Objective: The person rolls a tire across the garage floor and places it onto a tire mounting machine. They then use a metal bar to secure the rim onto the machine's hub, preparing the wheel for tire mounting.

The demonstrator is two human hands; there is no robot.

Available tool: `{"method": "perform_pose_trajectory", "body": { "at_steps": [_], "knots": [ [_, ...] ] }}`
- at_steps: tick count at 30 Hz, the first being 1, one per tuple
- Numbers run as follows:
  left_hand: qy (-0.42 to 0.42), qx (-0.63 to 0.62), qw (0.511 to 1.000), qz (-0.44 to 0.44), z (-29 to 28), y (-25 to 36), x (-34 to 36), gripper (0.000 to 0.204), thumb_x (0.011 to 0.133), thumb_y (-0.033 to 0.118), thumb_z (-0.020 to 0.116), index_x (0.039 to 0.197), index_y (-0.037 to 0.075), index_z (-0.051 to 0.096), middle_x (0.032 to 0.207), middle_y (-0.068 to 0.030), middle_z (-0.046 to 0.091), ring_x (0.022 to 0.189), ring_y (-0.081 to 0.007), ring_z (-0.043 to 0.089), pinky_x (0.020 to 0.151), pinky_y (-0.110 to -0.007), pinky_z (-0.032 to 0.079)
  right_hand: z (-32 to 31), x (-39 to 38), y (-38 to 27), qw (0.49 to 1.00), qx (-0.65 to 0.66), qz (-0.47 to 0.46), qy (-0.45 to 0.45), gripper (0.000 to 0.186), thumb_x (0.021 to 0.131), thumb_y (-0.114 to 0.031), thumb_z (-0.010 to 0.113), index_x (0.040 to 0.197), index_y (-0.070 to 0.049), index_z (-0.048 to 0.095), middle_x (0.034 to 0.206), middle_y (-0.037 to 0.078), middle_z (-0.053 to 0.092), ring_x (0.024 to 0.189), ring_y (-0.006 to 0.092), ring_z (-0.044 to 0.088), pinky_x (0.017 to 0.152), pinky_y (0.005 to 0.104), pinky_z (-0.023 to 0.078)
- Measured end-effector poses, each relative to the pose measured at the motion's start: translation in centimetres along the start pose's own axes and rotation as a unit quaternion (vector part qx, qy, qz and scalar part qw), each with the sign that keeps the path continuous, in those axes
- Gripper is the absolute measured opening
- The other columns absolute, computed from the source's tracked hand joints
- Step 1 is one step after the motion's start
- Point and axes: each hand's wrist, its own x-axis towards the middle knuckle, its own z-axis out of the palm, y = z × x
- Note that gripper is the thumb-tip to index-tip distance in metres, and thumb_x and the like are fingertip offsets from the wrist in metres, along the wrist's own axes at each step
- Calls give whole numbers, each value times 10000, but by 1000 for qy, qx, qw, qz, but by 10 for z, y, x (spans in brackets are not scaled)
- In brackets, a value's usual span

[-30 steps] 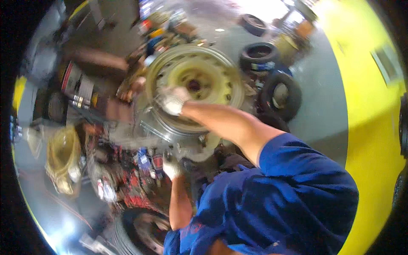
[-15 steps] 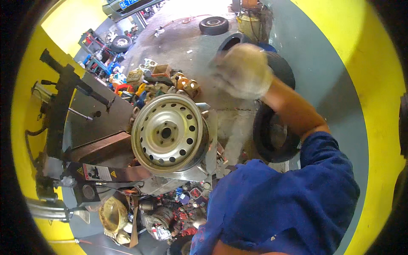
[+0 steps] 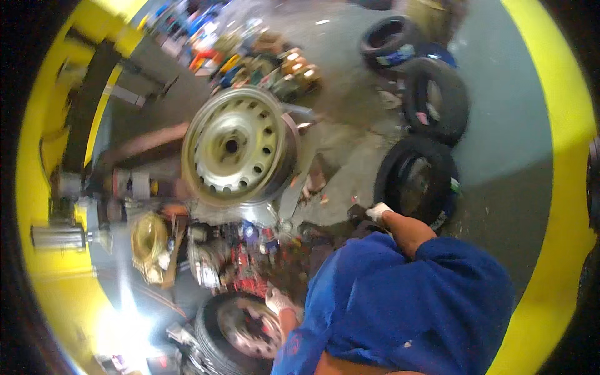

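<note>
My left hand (image 3: 277, 299), in a pale work glove, is low in the middle, beside a tyre mounted on a steel wheel (image 3: 240, 334). Blur hides whether it touches the wheel or how its fingers lie. My right hand (image 3: 377, 211), also gloved, is close to my body, next to the nearest loose tyre (image 3: 417, 181); its fingers are smeared and I cannot tell if it holds anything. Ahead and to the left, a bare silver steel rim (image 3: 232, 145) with a ring of round holes rests on a machine, apart from both hands.
More black tyres (image 3: 435, 100) stand along the grey and yellow wall on the right. Bottles and cans (image 3: 269, 62) crowd the floor behind the rim. A dark machine post (image 3: 94, 106) rises at left. Cluttered small parts (image 3: 250, 256) lie below the rim, near a yellowish container (image 3: 149, 240).
My right hand has come down and back from its raised place ahead of me to near my body. My left hand has come into view, and the whole view has shifted downward.
</note>
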Motion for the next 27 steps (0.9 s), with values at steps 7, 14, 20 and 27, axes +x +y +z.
{"method": "perform_pose_trajectory", "body": {
  "at_steps": [7, 14, 20, 27],
  "knots": [
    [62, 55, 996, 36, -24, 73, -91, 373, 984, 283, 537, 1249, 45, 651, 1171, -181, 699, 1135, -321, 642, 969, -379, 483, -3, -86, -123, 914, 33, -332, -231, 267, 835, -95, 648, 1073, 25, 675, 851, 89, 650, 686, 169, 579, 608, 316, 473],
    [143, -44, 985, 84, -74, 33, -141, 257, 968, 82, 569, 1204, 50, 666, 1070, -190, 700, 924, -309, 690, 808, -385, 545, 18, -79, -121, 951, -189, -221, -102, 189, 863, -98, 652, 1035, -25, 679, 749, 70, 615, 541, 180, 545, 477, 341, 429],
    [414, -84, 886, 190, -206, -15, -129, 261, 854, -55, 561, 1058, 30, 699, 1025, -142, 702, 933, -265, 680, 836, -359, 536, 28, 67, -75, 679, -572, -457, -49, 252, 900, -223, 565, 1043, -157, 761, 1132, 83, 730, 1018, 230, 685, 900, 369, 526],
    [519, -283, 802, 88, -441, -172, 28, 216, 915, 48, 604, 1102, -19, 690, 940, -33, 667, 847, -147, 621, 770, -293, 507, 169, -148, -143, 908, -269, -320, -28, 240, 853, -15, 587, 1045, 5, 729, 857, 99, 698, 621, 164, 621, 532, 315, 495]
  ]
}}
